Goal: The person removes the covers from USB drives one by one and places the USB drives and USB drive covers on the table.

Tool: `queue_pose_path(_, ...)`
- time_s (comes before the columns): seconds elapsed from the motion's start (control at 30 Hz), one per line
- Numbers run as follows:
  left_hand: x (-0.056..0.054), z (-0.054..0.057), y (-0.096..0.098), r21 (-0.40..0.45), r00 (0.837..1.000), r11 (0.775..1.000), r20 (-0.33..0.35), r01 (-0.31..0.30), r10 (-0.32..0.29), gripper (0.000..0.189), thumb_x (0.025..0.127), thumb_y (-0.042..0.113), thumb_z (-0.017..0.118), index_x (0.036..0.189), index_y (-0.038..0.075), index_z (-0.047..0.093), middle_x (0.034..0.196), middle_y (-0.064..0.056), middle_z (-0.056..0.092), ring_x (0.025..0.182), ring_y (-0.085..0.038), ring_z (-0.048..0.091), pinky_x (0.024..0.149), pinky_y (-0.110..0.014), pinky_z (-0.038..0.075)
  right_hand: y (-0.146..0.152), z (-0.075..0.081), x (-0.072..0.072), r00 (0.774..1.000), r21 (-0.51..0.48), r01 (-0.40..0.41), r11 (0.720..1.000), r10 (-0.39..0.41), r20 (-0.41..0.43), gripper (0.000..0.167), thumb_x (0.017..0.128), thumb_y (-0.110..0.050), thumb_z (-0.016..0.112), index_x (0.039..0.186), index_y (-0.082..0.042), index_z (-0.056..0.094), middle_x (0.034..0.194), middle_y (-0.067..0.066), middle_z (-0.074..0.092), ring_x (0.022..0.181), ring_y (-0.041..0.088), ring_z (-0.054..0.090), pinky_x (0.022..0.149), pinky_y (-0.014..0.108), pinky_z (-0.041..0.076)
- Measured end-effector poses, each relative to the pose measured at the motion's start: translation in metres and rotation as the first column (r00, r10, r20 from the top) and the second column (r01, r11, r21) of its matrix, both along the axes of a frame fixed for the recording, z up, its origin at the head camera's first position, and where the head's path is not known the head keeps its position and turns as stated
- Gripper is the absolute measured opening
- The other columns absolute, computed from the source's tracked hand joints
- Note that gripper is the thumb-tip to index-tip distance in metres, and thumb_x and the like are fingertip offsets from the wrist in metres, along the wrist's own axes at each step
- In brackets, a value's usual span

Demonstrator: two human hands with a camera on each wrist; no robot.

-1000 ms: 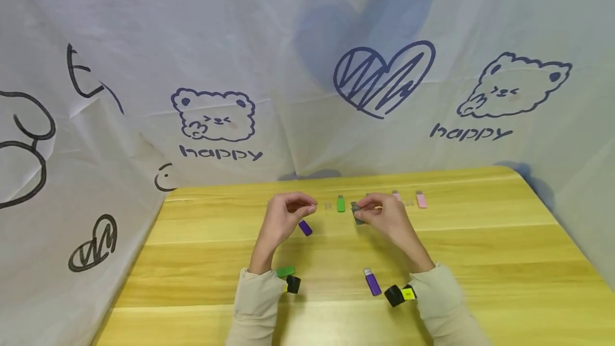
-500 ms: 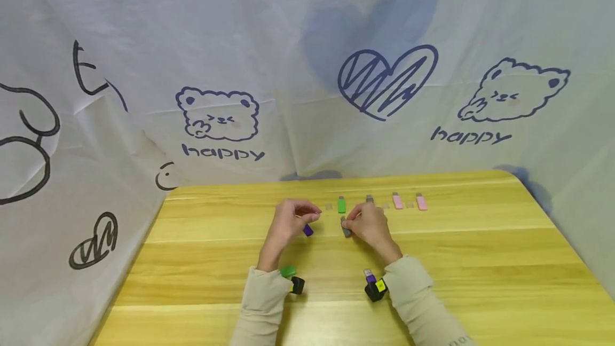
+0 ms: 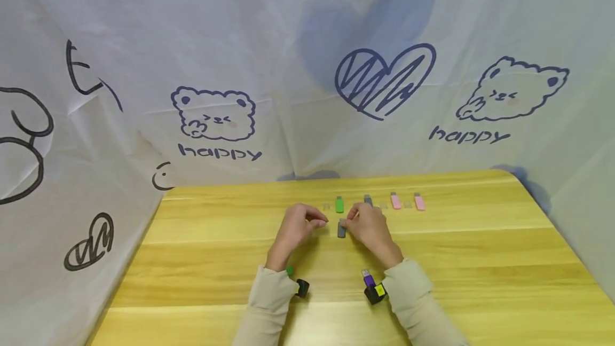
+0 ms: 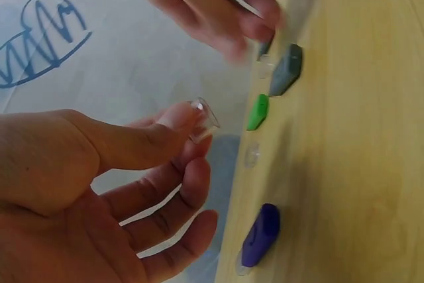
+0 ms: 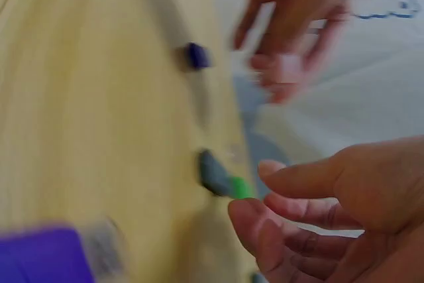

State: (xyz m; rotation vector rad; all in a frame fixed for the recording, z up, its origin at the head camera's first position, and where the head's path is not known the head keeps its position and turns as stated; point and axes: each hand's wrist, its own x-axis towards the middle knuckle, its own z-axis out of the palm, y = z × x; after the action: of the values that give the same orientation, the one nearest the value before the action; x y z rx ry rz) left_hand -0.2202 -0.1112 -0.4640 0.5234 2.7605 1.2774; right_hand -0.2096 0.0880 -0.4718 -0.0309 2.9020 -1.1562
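My left hand pinches a small clear cap between thumb and fingertips, above the table. A grey USB stick lies on the table between my hands. Beside it is my right hand; in the right wrist view its thumb and fingers are apart with nothing between them. A green USB stick lies just behind, with a clear cap to its left. In the left wrist view, a purple USB stick lies near the left hand, hidden behind that hand in the head view.
Along the back lie another grey USB stick, two pink ones and clear caps. Nearer the front, a purple USB stick lies by the right wrist camera. A green piece shows beside the left sleeve.
My right hand has carried the grey USB stick left and toward me, laid it on the table and let go. My left hand has shifted right, still with the clear cap.
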Motion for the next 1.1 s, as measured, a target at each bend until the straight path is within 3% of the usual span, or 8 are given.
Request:
queue_pose_path(0.2,-0.011,-0.004,0.011,-0.158,0.997,0.986,-0.041,0.058,-0.065,0.008,0.092,0.002,0.076,0.087,0.005,0.082,0.086,-0.004,0.077,0.084,-0.022,0.07,0.077,-0.035,0.058,0.046,0.033,0.022,0.998,-0.065,-0.054,0.996,0.055,0.014,0.015,0.095,-0.015,0.076,0.098,-0.002,0.07,0.087,0.008,0.071,0.071,0.018,0.066,0.059,0.032,0.052)
queue_pose_path(0.37,-0.023,-0.004,0.018,-0.253,0.991,0.959,0.0,0.127,-0.131,0.009,0.089,0.002,0.079,0.082,0.007,0.077,0.077,-0.001,0.07,0.072,-0.016,0.062,0.07,-0.032,0.053,0.081,0.054,0.044,0.998,-0.065,-0.063,0.996,0.061,-0.029,0.013,0.097,-0.013,0.073,0.102,-0.001,0.07,0.09,0.009,0.072,0.078,0.022,0.07,0.064,0.033,0.055)
queue_pose_path(0.5,-0.027,-0.007,0.021,-0.294,0.986,0.941,0.031,0.165,-0.163,0.01,0.089,0.004,0.08,0.081,0.008,0.075,0.077,0.001,0.068,0.073,-0.014,0.06,0.074,-0.033,0.053,0.097,0.06,0.057,0.997,-0.06,-0.067,0.996,0.064,-0.046,0.012,0.096,-0.012,0.073,0.101,-0.002,0.071,0.09,0.007,0.071,0.079,0.026,0.07,0.068,0.035,0.057)
queue_pose_path(0.87,-0.03,-0.018,0.016,-0.228,0.988,0.962,-0.001,0.152,-0.156,0.009,0.091,0.005,0.078,0.083,0.008,0.076,0.082,0.0,0.07,0.08,-0.016,0.062,0.078,-0.035,0.054,0.101,0.043,0.072,0.994,-0.025,-0.107,0.994,0.108,0.033,0.013,0.096,-0.011,0.074,0.104,-0.002,0.071,0.09,0.005,0.069,0.083,0.023,0.069,0.069,0.037,0.058)
queue_pose_path(0.97,-0.026,-0.014,0.012,-0.146,0.992,0.982,-0.023,0.119,-0.123,0.004,0.094,0.003,0.074,0.093,0.004,0.077,0.089,-0.004,0.072,0.081,-0.019,0.063,0.074,-0.034,0.054,0.096,0.042,0.076,0.992,-0.019,-0.124,0.992,0.124,0.028,0.014,0.094,-0.01,0.076,0.105,-0.002,0.071,0.088,0.003,0.07,0.081,0.021,0.069,0.069,0.035,0.058)
queue_pose_path(1.1,-0.015,-0.001,0.005,-0.019,0.996,0.998,-0.069,0.053,-0.055,0.012,0.098,0.005,0.069,0.107,0.002,0.077,0.096,-0.006,0.073,0.084,-0.022,0.065,0.073,-0.036,0.054,0.085,0.039,0.083,0.989,0.002,-0.143,0.99,0.142,0.036,0.017,0.092,-0.011,0.078,0.106,-0.003,0.07,0.087,0.0,0.068,0.077,0.017,0.067,0.066,0.032,0.056)
